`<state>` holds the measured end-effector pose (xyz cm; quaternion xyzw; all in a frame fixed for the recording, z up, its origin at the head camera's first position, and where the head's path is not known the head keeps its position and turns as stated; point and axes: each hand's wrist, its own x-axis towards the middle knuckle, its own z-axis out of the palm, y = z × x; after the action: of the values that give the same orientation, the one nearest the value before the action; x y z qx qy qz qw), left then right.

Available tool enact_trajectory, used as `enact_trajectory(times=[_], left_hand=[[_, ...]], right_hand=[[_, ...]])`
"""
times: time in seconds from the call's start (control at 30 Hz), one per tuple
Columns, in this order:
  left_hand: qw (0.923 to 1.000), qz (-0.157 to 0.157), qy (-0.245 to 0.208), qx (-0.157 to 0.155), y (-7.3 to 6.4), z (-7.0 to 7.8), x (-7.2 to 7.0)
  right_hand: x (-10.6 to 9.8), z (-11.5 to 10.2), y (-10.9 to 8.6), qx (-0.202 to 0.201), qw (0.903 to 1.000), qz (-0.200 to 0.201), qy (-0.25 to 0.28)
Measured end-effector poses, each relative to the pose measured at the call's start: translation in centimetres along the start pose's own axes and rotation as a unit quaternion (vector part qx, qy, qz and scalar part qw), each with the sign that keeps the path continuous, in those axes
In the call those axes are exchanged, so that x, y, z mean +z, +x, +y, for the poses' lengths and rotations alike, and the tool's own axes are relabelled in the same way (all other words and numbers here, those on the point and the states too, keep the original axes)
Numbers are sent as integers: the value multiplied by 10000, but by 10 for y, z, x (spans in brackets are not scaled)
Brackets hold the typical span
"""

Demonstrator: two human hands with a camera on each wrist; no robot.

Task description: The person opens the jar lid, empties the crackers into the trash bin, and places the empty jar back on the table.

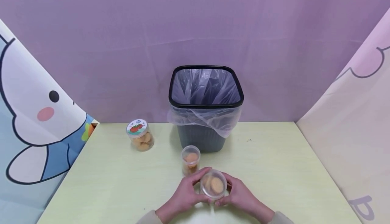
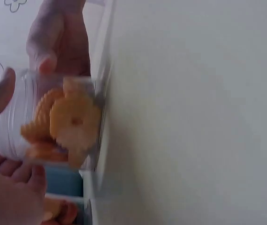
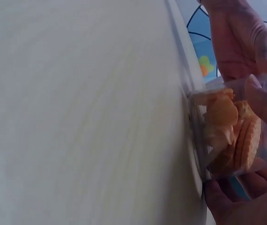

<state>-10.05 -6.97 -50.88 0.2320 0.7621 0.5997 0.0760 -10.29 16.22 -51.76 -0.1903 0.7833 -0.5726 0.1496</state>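
A clear plastic jar of round, ridged-edge cookies (image 1: 213,171) stands at the front of the table between my hands. My left hand (image 1: 186,194) grips its left side, with the thumb at the front and fingers behind. From the right, my right hand (image 1: 241,197) grips the same jar, its thumb close to the left thumb. The wrist views show the jar upright, its base right at the tabletop, cookies (image 2: 74,119) piled in its lower part. Just behind the left fingertips is a smaller clear container (image 1: 184,167) with cookies inside, partly covered by that hand.
A dark bin (image 1: 206,106) with a black rim and clear liner bag stands at the back centre. At the back left is a cookie jar with a tomato-printed lid (image 1: 136,128). A purple backdrop (image 1: 122,48) closes off the rear; printed cloth panels flank the pale table (image 1: 274,163).
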Motion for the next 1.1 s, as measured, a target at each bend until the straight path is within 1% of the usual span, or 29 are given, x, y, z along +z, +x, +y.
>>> enact_trajectory(times=[0.13, 0.33, 0.57, 0.7, 0.8, 0.9, 1.0, 1.1], left_hand=[[9993, 342, 112, 124, -4, -2, 7], [9968, 786, 139, 10, -9, 2, 15], [9941, 1067, 91, -144, -12, 7, 22], [9926, 1194, 200, -130, -12, 8, 24], [9914, 1251, 356, -162, -12, 8, 25], [9912, 1221, 482, -191, -13, 8, 24], [9919, 1126, 557, -169, -13, 9, 22], [9939, 934, 569, -141, -13, 8, 18]], right_hand=[[4, 0, -1, 29, 9998, 183, -9], [10, -1, -2, 166, 9989, 443, 45], [14, -5, -5, 280, 9972, 693, -3], [16, -6, -4, 280, 9963, 811, 67], [16, -6, -3, 281, 9962, 828, 54], [17, -5, -4, 307, 9961, 832, 20], [16, -4, -4, 280, 9965, 793, -24], [14, -2, -3, 238, 9971, 716, -48]])
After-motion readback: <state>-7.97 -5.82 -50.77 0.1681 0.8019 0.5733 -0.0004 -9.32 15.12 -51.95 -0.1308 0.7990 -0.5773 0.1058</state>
